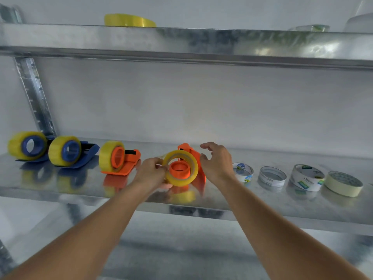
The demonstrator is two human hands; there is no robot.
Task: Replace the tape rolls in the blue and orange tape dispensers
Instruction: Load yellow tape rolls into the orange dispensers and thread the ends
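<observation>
On the metal shelf (262, 205) an orange tape dispenser (193, 158) stands on end at the middle, its round hub (179, 169) facing me. A thin yellow tape roll (181, 168) hangs loosely around that hub. My left hand (153, 172) pinches the roll's left edge. My right hand (218, 160) is at the dispenser's right side with fingers loosely curved; whether it touches the body I cannot tell. To the left sit two blue dispensers (28, 146) (68, 151) and another orange dispenser (119, 158), each carrying a full yellow roll.
Right of my hands lie three white, nearly used-up tape cores (242, 171) (272, 176) (307, 177) and a cream masking tape roll (344, 183). A yellow roll (129, 20) lies on the upper shelf (181, 41). A slotted metal upright (34, 96) stands at the left.
</observation>
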